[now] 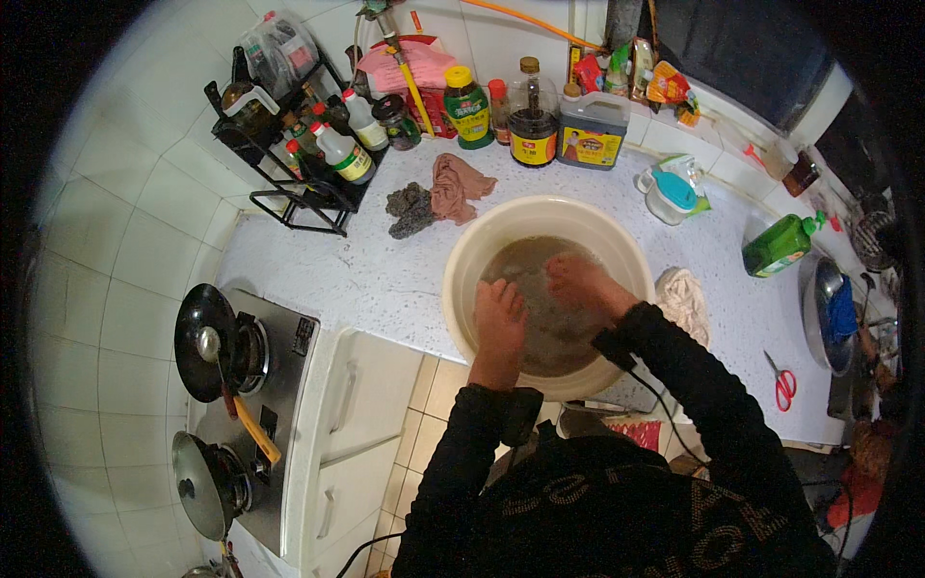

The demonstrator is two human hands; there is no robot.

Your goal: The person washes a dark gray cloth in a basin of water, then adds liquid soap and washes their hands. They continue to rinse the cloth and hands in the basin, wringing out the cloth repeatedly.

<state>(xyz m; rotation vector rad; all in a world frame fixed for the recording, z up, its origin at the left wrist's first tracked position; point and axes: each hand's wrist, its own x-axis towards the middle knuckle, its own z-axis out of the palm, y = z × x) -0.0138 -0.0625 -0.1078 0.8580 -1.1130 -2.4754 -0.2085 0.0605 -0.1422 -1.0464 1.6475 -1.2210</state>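
Note:
A large cream plastic basin (460, 249) stands at the counter's front edge, holding cloudy brownish water. My left hand (500, 318) is at the basin's left inner side, fingers bent at the water; whether it grips anything is not visible. My right hand (578, 283) reaches into the water at the right, its fingers partly under the murky surface, so its grip is hidden. Behind the basin lie a brownish-pink cloth (457, 186) and dark steel wool scourers (410, 209). A cream cloth (683, 303) lies against the basin's right side.
Red-handled scissors (784, 386), a green detergent bottle (777, 247), and a metal bowl (815, 318) are on the right. Sauce bottles (533, 123) line the back wall beside a black rack (289, 191). A wok (199, 325) and a lidded pan (199, 484) sit on the gas stove (285, 404).

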